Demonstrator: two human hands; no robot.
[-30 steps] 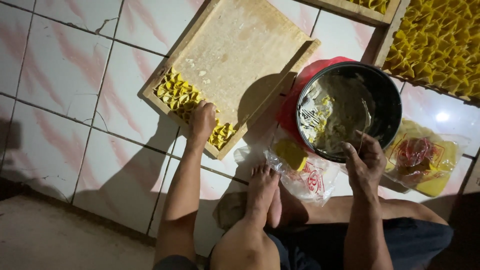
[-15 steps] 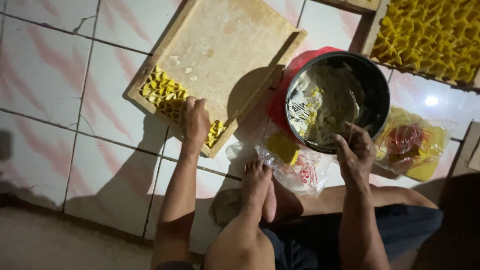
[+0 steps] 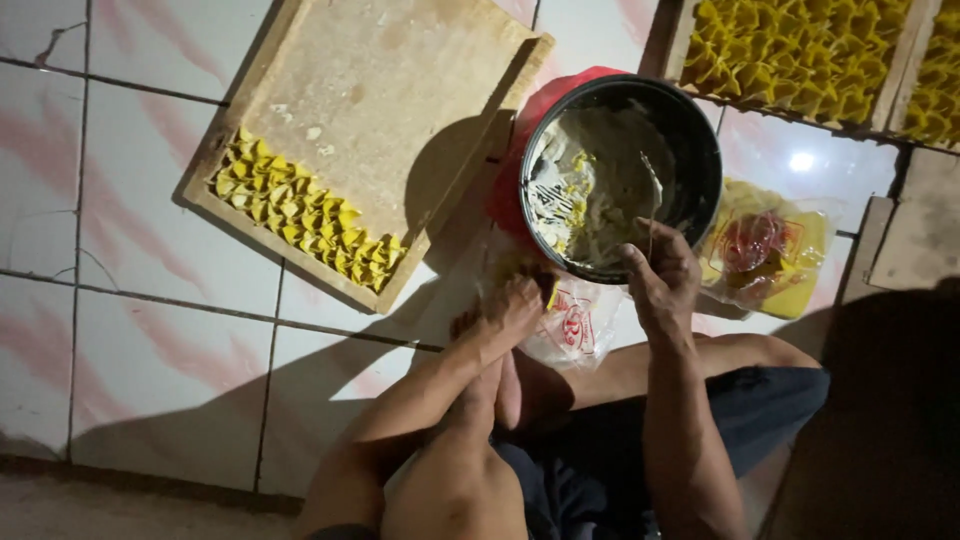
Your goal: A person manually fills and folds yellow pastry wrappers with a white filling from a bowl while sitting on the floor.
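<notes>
Since the earlier frames, the left hand had been withdrawn from the wooden tray and was brought down onto the clear plastic bag of yellow wrappers just below the black bowl; its fingers were curled over a wrapper, though whether one was actually pinched could not be told. The right hand was held at the bowl's near rim, closed around a thin utensil that was dipped into the pale filling. Folded yellow dumplings were laid in rows along the tray's lower edge.

Several wrappers might be lifted at once, since they were stacked closely in the bag. The bowl, leaned on a red container, could be tipped if the utensil were pressed hard against its rim. Filling could be dropped on the tiled floor between bowl and wrapper.
</notes>
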